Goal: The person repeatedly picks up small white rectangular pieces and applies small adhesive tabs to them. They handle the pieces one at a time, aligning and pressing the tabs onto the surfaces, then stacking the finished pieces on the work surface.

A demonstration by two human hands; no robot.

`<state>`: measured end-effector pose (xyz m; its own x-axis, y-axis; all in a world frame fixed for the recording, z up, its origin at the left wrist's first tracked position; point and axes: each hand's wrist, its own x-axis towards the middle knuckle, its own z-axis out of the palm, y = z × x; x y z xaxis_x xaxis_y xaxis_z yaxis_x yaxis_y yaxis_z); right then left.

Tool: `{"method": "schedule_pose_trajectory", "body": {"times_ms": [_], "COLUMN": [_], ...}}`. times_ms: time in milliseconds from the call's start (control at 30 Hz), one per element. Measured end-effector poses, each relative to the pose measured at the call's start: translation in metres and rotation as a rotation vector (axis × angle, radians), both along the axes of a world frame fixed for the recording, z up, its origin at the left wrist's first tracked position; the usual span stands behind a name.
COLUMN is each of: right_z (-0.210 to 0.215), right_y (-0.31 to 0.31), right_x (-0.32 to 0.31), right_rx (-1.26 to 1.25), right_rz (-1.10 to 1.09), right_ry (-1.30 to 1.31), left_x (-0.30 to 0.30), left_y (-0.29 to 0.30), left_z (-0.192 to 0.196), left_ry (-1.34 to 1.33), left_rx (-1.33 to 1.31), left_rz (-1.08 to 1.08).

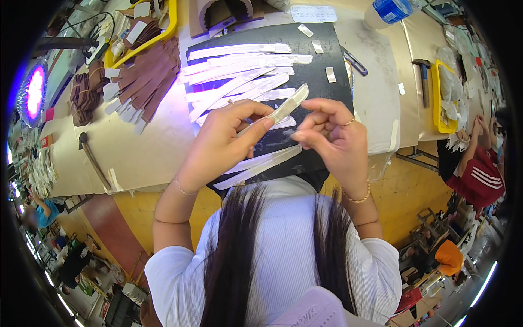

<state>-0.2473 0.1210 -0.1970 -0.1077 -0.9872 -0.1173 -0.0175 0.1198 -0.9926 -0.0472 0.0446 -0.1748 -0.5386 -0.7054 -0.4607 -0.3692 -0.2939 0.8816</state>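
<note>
My left hand (231,131) is closed on a pale strip (289,108), pinched between thumb and fingers and tilted up toward its far end. Close to that end is my right hand (332,126), its fingers loosely curled and its thumb apart from the forefinger. A greyish spot shows at the right thumb's tip; whether it is a nail or a small scrap is unclear. Beneath both hands lies a black mat (321,76). Several whitish strips (239,71) overlap across it, and a pair of strips (261,166) rests near its front edge.
Small pale tabs (330,74) lie on the mat's right part, beside a utility knife (356,61). Brown strips (147,87) fan out at left, near a yellow tray (170,24), a hammer (93,161) and a lit lamp (36,92). Another hammer (424,82) and yellow tray (437,101) stand right.
</note>
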Motion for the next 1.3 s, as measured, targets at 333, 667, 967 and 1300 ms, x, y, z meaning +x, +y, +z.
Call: {"method": "schedule_pose_trajectory", "body": {"times_ms": [333,667,967,1300], "right_z": [-0.006,-0.041,-0.137,-0.169], "right_y": [0.0,0.094,0.154,0.178], "right_x": [-0.016,-0.159,-0.21,-0.235], "right_rx": [0.008,0.426,0.896,0.874], "right_rz": [-0.111,-0.403,-0.242,-0.283], "right_ry": [0.011,0.327,0.918,0.925], "left_x": [0.012,0.025,0.02,0.019], "left_y": [0.011,0.05,0.067,0.054], "left_z": [-0.012,-0.057,-0.081,-0.068], "left_ry": [0.015,-0.184,-0.366,-0.35], "left_rx": [-0.089,-0.131,-0.628,-0.921], "left_rz": [-0.049,-0.226,-0.245,-0.369]}}
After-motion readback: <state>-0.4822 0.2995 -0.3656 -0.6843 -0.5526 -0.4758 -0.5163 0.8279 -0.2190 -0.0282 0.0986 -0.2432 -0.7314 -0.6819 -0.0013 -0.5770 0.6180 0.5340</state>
